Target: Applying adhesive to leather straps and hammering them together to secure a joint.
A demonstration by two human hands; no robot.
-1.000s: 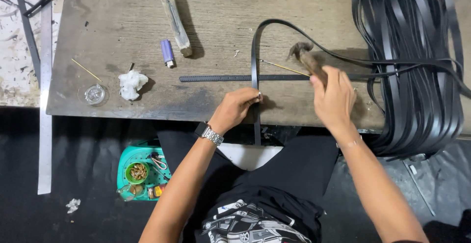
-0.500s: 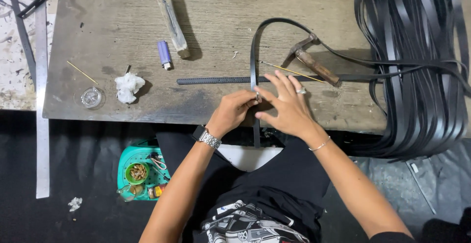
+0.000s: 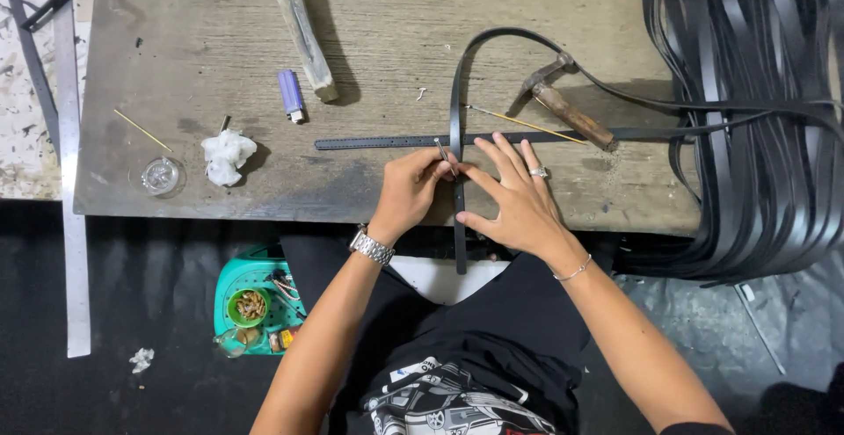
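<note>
At the near edge of the bench your left hand (image 3: 413, 191) pinches a small metal pin (image 3: 440, 150) against the upright black strap (image 3: 457, 127), where it crosses a flat strap (image 3: 378, 142); your right hand (image 3: 514, 191) lies spread beside it, hammer (image 3: 567, 110) just beyond

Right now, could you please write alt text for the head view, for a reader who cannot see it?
Seen from above, a person's left hand and right hand press a black strap where it crosses a second flat strap on a worn work table. A hammer, a purple lighter and a heap of black straps lie nearby.
</note>
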